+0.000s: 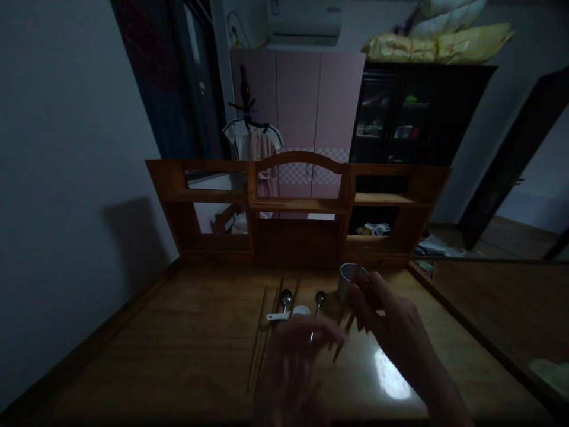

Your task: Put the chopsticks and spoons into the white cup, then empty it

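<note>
My right hand (391, 323) is raised over the wooden desk (178, 356), fingers pinched on a chopstick (344, 341) that slants down toward me, just beside a white cup (347, 276). My left hand (293, 362) hovers low in front, blurred, fingers loosely curled near the lower end of that chopstick; whether it holds anything is unclear. On the desk ahead lie several chopsticks (262, 332), two metal spoons (285, 298) (319, 298) and a white ceramic spoon (291, 312).
A wooden shelf unit (297, 204) stands at the back of the desk. Behind it are a pink wardrobe (306, 101), a dark cabinet (409, 112) with bedding on top, and hanging clothes (253, 142). The room is dim.
</note>
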Action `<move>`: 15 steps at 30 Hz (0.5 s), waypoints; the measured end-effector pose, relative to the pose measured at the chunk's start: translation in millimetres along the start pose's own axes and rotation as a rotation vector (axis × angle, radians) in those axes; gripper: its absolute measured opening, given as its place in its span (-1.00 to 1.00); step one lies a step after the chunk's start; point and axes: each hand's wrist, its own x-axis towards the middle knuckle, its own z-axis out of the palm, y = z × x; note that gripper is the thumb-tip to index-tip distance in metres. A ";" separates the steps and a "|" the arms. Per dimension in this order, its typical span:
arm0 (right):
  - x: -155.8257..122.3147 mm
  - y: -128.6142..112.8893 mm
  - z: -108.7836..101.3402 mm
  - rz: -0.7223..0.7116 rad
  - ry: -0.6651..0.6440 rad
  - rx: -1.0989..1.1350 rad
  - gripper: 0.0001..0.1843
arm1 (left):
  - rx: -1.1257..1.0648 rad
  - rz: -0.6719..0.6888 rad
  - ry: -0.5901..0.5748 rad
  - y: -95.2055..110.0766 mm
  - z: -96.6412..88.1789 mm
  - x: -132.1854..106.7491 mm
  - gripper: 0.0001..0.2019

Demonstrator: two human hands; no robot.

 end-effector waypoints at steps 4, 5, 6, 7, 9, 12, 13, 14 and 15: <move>-16.6 5.3 5.6 -0.004 -0.132 0.064 -0.89 | -0.130 0.195 0.025 -3.2 17.0 32.5 -0.56; -19.7 7.8 7.7 0.000 -0.162 0.079 -0.90 | -0.124 0.232 -0.013 -6.6 22.7 36.1 -0.62; -22.4 10.6 9.7 0.004 -0.180 0.091 -0.90 | -0.111 0.248 -0.062 -10.8 28.3 38.2 -0.67; -24.8 13.3 11.4 0.008 -0.191 0.098 -0.90 | -0.110 0.250 -0.099 -15.3 33.7 39.2 -0.71; -28.6 18.0 12.8 0.027 -0.200 0.106 -0.90 | -0.156 0.193 -0.155 -23.8 42.6 39.2 -0.73; -31.8 21.6 9.2 0.065 -0.210 0.116 -0.88 | -0.216 0.112 -0.173 -33.4 49.3 39.2 -0.75; -31.9 22.0 7.0 0.071 -0.219 0.125 -0.88 | -0.214 0.110 -0.165 -36.4 49.9 39.9 -0.77; -31.6 22.1 4.9 0.073 -0.224 0.136 -0.89 | -0.206 0.116 -0.159 -39.5 49.9 40.9 -0.79; -30.9 22.2 3.1 0.073 -0.222 0.147 -0.92 | -0.193 0.124 -0.157 -42.8 49.5 42.2 -0.81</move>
